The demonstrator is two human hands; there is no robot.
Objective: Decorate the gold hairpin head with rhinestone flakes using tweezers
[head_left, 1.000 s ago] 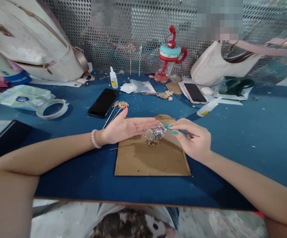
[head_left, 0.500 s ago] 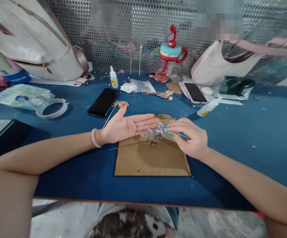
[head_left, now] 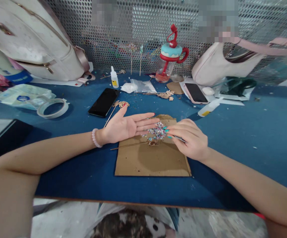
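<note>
Palm up and fingers stretched out, my left hand (head_left: 127, 127) hovers at the left of a brown cardboard sheet (head_left: 158, 165). Just past its fingertips lies a heap of small sparkling rhinestones (head_left: 158, 131). My right hand (head_left: 191, 138) pinches a pair of thin metal tweezers (head_left: 179, 138), their tip pointing left into the rhinestones. In front of the heap, a gold hairpin (head_left: 153, 142) with an ornate head rests on the cardboard, its long stem reaching left past the edge. Whether a stone sits in the tweezer tip is too small to tell.
Behind my left hand lie a black phone (head_left: 104, 102) and more gold hairpins (head_left: 119, 104). Glue bottles (head_left: 114, 78) stand and lie about. Tape (head_left: 52, 108) is at left; a red-handled cup (head_left: 168, 62), pink phone (head_left: 195, 93) and white handbag (head_left: 227, 62) are at the back.
My right hand has tilted the tweezers slightly, with the tip still at the rhinestones. My left hand stays stretched out in nearly the same place.
</note>
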